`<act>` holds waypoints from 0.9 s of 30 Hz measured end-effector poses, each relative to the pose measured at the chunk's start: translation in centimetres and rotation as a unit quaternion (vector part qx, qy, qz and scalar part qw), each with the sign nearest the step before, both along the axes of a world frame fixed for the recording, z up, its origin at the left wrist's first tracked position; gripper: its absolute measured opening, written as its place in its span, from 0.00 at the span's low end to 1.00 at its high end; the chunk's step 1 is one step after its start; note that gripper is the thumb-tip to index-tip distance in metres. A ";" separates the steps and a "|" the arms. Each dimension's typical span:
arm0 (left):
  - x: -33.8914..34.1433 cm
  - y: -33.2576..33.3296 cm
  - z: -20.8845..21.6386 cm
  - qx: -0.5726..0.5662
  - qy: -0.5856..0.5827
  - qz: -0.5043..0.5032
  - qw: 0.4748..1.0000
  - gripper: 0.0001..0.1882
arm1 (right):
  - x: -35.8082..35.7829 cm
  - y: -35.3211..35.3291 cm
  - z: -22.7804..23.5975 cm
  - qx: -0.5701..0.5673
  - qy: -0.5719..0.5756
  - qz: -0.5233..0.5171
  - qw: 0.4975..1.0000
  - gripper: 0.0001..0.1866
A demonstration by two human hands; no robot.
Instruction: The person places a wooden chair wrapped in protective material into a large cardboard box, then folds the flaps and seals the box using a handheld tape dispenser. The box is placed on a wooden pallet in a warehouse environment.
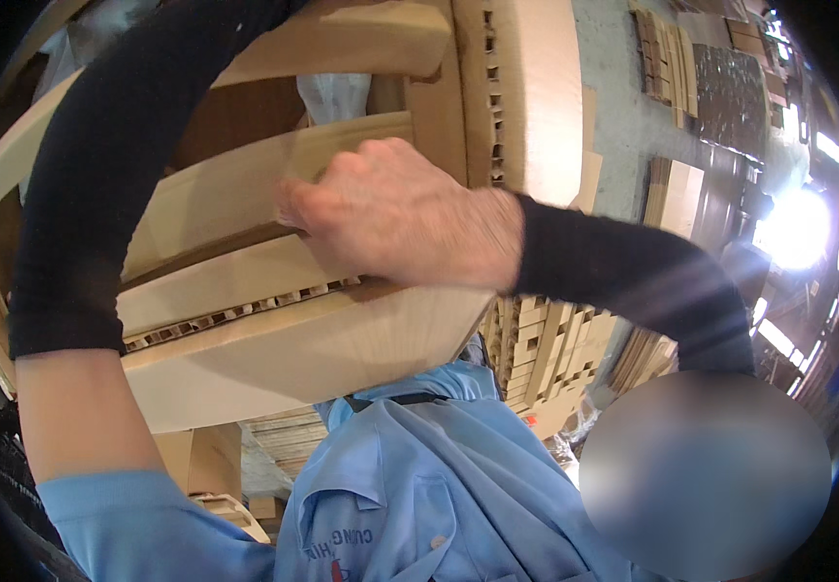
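A beige frame of thick honeycomb cardboard (274,373), with its cells showing along the cut edges, spreads before my body. Over its near right corner is my right hand (410,213), slightly smeared, with the back turned up and fingers curled in. Whatever those fingers hold, if anything, is hidden beneath the hand. My left arm (90,194), in a black sleeve, reaches across the frame's left side and leaves the picture at the top, so the left hand is out of sight. Between the bars, a cross board (264,175) and a dark brown inside show.
Stacks of notched cardboard pieces (546,354) stand near my right side. Farther right, flat cardboard bundles (672,209) lie on the grey floor (609,58). A brown carton (201,461) is below the frame at the left. Clear plastic (334,97) shows through the frame.
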State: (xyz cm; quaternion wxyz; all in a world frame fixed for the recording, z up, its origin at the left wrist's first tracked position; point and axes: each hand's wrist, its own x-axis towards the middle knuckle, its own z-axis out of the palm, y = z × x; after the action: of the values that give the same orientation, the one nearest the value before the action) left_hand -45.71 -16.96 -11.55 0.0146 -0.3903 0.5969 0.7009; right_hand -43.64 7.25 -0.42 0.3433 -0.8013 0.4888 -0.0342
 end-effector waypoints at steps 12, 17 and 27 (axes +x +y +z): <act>-0.1 0.4 0.4 -0.013 -0.002 -0.010 1.000 0.19 | 0.5 -0.1 -2.4 0.159 -0.042 -0.100 0.981 0.21; -0.7 -0.6 0.2 -0.049 0.010 -0.041 0.998 0.18 | 0.6 1.2 -3.5 0.096 -0.062 -0.176 0.978 0.22; -0.5 -0.6 -1.1 -0.046 0.037 -0.018 0.998 0.17 | 1.1 2.1 -4.7 -0.191 -0.185 -0.123 0.956 0.14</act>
State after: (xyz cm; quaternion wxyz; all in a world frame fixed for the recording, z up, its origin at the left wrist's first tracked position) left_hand -46.21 -17.59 -12.65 -0.0130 -0.3537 0.6353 0.6864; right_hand -42.56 9.39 -5.16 0.2617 -0.7650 0.4961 -0.3165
